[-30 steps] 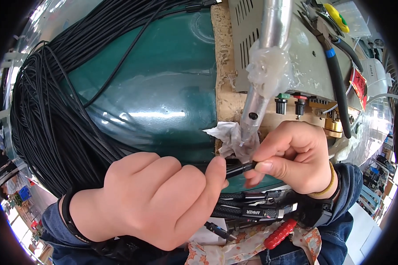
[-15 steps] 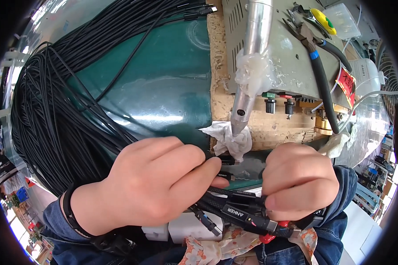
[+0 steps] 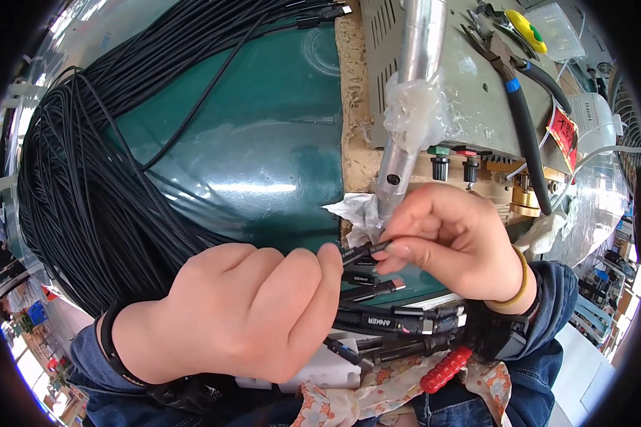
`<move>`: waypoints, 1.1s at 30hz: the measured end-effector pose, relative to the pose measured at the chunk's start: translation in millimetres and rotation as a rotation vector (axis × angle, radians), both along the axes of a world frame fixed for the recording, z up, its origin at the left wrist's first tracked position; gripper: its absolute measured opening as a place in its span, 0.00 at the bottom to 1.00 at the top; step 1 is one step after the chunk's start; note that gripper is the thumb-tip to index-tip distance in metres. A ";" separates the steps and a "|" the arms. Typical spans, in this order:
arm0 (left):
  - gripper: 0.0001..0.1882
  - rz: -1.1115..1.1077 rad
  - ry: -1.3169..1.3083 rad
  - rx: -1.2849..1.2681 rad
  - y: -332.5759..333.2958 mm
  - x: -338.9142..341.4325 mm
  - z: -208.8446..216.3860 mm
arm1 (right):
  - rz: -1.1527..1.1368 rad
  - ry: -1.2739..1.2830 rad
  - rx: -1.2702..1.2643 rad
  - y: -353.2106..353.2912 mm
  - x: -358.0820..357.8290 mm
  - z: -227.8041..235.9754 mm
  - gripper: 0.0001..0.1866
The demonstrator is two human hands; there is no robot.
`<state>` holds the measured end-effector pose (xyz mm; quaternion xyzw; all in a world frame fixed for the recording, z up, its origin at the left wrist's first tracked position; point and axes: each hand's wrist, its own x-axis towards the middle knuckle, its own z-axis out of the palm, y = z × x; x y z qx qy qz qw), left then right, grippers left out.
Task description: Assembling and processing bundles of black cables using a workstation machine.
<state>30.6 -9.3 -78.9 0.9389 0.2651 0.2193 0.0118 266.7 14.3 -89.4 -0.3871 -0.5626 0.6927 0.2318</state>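
My left hand (image 3: 249, 313) is closed, with black USB cables passing under its fingers. Their connector ends (image 3: 369, 288) stick out beyond its fingertips. My right hand (image 3: 449, 245) pinches one black connector (image 3: 365, 252) between thumb and index finger, just below the tip of a metal nozzle (image 3: 395, 171). A crumpled white tissue (image 3: 360, 213) lies beside that tip, partly behind my right fingers. Nearer my body, a bunch of plugs (image 3: 399, 320) lies side by side below my hands. A ribbed red handle (image 3: 445, 370) rests by the floral cloth (image 3: 377, 398) at my lap.
A thick bundle of black braided cables (image 3: 71, 192) covers the left of the green mat (image 3: 263, 128). At the right stands a grey metal machine (image 3: 456, 92) with knobs, and black-handled pliers (image 3: 520, 114) lie on it. A white block (image 3: 320, 373) sits under the cables.
My right hand has moved up and left from the plug bunch and red handle to a connector below the nozzle. The red handle now shows fully. My left hand has shifted slightly.
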 end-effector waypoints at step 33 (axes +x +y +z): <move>0.16 0.020 0.055 -0.101 -0.8 2.7 12.5 | 0.029 0.170 -0.132 -4.0 2.8 9.6 0.06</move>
